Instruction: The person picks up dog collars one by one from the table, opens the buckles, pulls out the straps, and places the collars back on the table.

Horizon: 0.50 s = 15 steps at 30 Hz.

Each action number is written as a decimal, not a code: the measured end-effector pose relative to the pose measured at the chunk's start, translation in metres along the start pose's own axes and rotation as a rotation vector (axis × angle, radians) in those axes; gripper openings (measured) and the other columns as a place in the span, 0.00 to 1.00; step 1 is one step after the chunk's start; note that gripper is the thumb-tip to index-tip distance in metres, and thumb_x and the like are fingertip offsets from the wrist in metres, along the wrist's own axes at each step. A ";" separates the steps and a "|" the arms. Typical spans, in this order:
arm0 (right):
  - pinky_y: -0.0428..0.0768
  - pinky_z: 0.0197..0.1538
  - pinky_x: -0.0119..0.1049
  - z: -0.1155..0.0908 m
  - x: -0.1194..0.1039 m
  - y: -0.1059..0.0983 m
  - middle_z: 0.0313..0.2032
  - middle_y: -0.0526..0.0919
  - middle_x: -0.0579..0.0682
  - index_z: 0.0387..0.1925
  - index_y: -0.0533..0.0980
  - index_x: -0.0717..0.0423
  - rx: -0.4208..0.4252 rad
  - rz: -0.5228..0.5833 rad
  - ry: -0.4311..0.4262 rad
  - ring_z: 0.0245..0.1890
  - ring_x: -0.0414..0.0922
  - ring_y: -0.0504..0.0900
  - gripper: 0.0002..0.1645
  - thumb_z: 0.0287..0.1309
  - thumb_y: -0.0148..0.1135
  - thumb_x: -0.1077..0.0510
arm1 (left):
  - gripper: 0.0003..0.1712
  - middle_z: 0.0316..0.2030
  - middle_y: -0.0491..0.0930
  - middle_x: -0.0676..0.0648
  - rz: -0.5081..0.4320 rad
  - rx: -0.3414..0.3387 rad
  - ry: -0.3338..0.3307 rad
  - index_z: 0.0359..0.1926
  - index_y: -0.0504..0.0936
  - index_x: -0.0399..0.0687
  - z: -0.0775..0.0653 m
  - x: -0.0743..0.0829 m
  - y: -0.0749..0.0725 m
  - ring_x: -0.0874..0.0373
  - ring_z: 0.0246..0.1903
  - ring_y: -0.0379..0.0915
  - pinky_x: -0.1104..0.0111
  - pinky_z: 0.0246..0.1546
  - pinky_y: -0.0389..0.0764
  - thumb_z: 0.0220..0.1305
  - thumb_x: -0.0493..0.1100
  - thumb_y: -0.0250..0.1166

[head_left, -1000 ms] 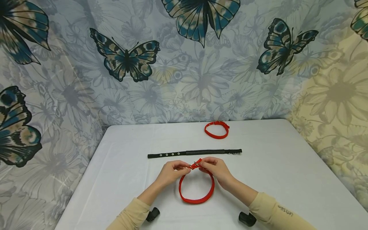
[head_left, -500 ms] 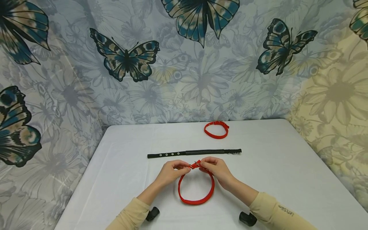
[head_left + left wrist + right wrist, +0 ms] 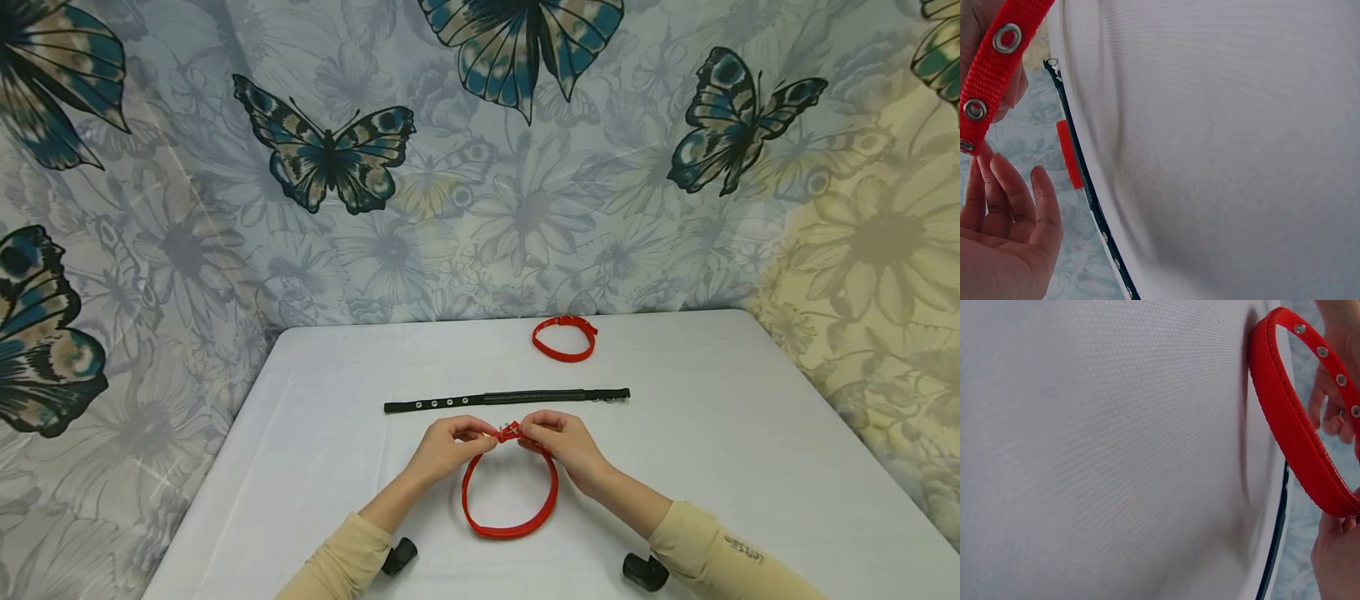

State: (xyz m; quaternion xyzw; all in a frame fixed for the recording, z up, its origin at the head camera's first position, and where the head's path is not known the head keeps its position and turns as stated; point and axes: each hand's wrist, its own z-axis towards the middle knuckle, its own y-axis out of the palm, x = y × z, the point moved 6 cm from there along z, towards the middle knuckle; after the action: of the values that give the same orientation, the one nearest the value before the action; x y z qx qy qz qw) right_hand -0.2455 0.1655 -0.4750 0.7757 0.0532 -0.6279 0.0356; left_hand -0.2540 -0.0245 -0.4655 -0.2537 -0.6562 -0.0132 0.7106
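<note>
A red collar (image 3: 510, 532) with metal eyelets and a buckle (image 3: 512, 431) is held in a loop above the table's near middle. My left hand (image 3: 442, 450) pinches the strap just left of the buckle. On the other side, my right hand (image 3: 567, 447) pinches it between thumb and fingers. Eyelets run along the red strap (image 3: 992, 81) in the left wrist view, with my left hand (image 3: 1013, 256) below it. In the right wrist view the wide padded part of the collar (image 3: 1285, 419) faces the camera. Fingers partly hide the buckle.
Behind the hands a black collar (image 3: 507, 398) with eyelets lies stretched flat on the white table (image 3: 330, 367). Farther back, another red collar (image 3: 565, 357) lies closed in a ring. A butterfly-patterned cloth (image 3: 450, 250) hangs behind the table. Black wrist devices (image 3: 645, 572) sit under both sleeves.
The red strap end sticking up by the buckle has drawn down and in between the fingers. The loop has shifted slightly left and down. Both hands stay nearly in place.
</note>
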 end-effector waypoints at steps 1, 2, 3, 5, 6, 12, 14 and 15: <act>0.82 0.46 0.36 0.000 0.000 0.000 0.37 0.85 0.53 0.42 0.79 0.68 0.003 0.001 -0.001 0.38 0.44 0.85 0.12 0.63 0.63 0.61 | 0.09 0.28 0.83 0.54 0.003 -0.001 0.001 0.40 0.88 0.52 0.000 0.000 0.000 0.60 0.32 0.77 0.69 0.31 0.75 0.60 0.47 0.69; 0.82 0.46 0.36 0.000 0.000 -0.001 0.37 0.85 0.53 0.42 0.79 0.68 0.004 0.002 0.000 0.38 0.44 0.85 0.12 0.63 0.63 0.61 | 0.09 0.28 0.83 0.55 0.007 -0.001 0.001 0.40 0.88 0.52 0.000 -0.001 0.000 0.60 0.31 0.76 0.70 0.30 0.74 0.60 0.47 0.69; 0.82 0.46 0.36 0.000 0.001 -0.001 0.37 0.85 0.53 0.42 0.80 0.68 0.006 0.002 0.000 0.38 0.44 0.85 0.12 0.63 0.63 0.61 | 0.08 0.27 0.83 0.55 0.007 -0.002 0.001 0.40 0.88 0.53 0.000 -0.001 0.000 0.61 0.31 0.76 0.70 0.30 0.73 0.60 0.46 0.68; 0.82 0.46 0.35 0.000 0.001 -0.001 0.37 0.85 0.53 0.42 0.80 0.68 0.007 0.010 -0.001 0.39 0.44 0.85 0.12 0.63 0.62 0.61 | 0.09 0.27 0.82 0.54 0.004 -0.005 0.004 0.41 0.88 0.52 -0.001 -0.002 -0.001 0.61 0.30 0.75 0.71 0.29 0.73 0.60 0.45 0.68; 0.82 0.46 0.35 0.000 0.001 -0.001 0.37 0.85 0.54 0.41 0.80 0.68 0.007 0.014 0.000 0.39 0.44 0.85 0.11 0.63 0.62 0.61 | 0.09 0.27 0.82 0.54 -0.001 -0.007 0.001 0.41 0.88 0.52 -0.001 -0.002 -0.001 0.62 0.30 0.75 0.71 0.29 0.72 0.60 0.45 0.68; 0.82 0.47 0.37 0.001 0.003 -0.003 0.37 0.84 0.53 0.43 0.79 0.68 0.021 0.011 0.011 0.40 0.45 0.85 0.12 0.63 0.62 0.61 | 0.12 0.29 0.82 0.53 -0.046 -0.017 -0.010 0.45 0.87 0.49 -0.004 -0.002 -0.001 0.63 0.29 0.72 0.72 0.30 0.72 0.60 0.42 0.66; 0.82 0.48 0.37 0.000 0.003 -0.004 0.37 0.84 0.53 0.43 0.80 0.67 0.038 0.001 0.019 0.40 0.46 0.85 0.13 0.63 0.62 0.60 | 0.13 0.30 0.83 0.50 -0.069 -0.015 -0.007 0.46 0.87 0.46 -0.004 -0.002 -0.002 0.63 0.29 0.72 0.72 0.30 0.71 0.60 0.40 0.65; 0.82 0.48 0.38 0.000 0.003 -0.005 0.37 0.84 0.53 0.43 0.80 0.66 0.046 0.000 0.023 0.40 0.46 0.85 0.13 0.63 0.62 0.60 | 0.13 0.30 0.83 0.47 -0.079 -0.013 -0.007 0.46 0.87 0.44 -0.004 -0.002 -0.002 0.63 0.28 0.71 0.72 0.29 0.71 0.60 0.40 0.65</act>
State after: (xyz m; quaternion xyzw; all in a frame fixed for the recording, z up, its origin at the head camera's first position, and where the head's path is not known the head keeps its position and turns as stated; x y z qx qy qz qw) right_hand -0.2457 0.1708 -0.4780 0.7836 0.0390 -0.6198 0.0171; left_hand -0.2511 -0.0285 -0.4670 -0.2325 -0.6681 -0.0446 0.7055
